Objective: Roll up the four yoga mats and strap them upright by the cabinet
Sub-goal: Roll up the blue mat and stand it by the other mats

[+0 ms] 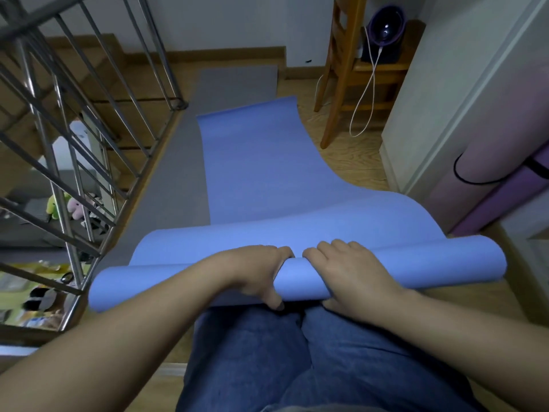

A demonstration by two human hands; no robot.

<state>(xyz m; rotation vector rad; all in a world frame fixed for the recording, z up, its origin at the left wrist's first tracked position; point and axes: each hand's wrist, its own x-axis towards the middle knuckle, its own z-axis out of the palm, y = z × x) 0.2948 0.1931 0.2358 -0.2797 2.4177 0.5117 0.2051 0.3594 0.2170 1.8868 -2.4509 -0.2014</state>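
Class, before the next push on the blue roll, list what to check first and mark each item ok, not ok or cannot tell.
1. Left hand and right hand both grip the blue mat at its rolled part: ok.
2. Flat part ahead has nothing lying on it: ok.
3. Flat part lies straight: not ok, its right edge bows out towards the cabinet.
4. Roll wound tight: cannot tell, the hands cover the middle and the end cores do not show.
5. Strap for this mat within reach: cannot tell, no loose strap is in view.
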